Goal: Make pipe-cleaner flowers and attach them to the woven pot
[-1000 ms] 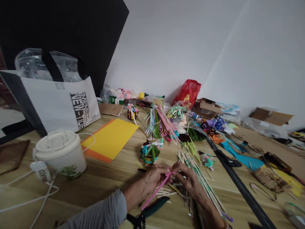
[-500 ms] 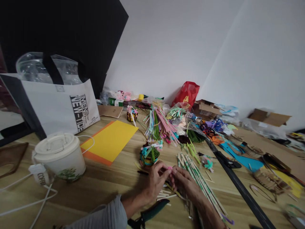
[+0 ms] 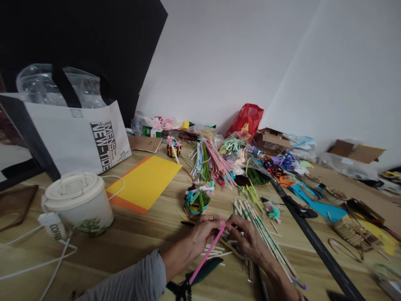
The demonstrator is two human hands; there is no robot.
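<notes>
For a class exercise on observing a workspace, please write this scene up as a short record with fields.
left hand: pinching a pink strip
right hand: fingertips at the strip's upper end
near the hands: green-handled tool, pale sticks
left side: lidded white container, printed white bag
sheets: yellow over orange
back: red bag
surface: wood-grain table

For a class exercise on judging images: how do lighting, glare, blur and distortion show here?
Head view: dim, soft light, faint shadows on the wooden tabletop; head view: glints on the clear plastic in the tote bag, which looks stretched and tilted; head view: lower-right corner blurred, black panel almost featureless.
</notes>
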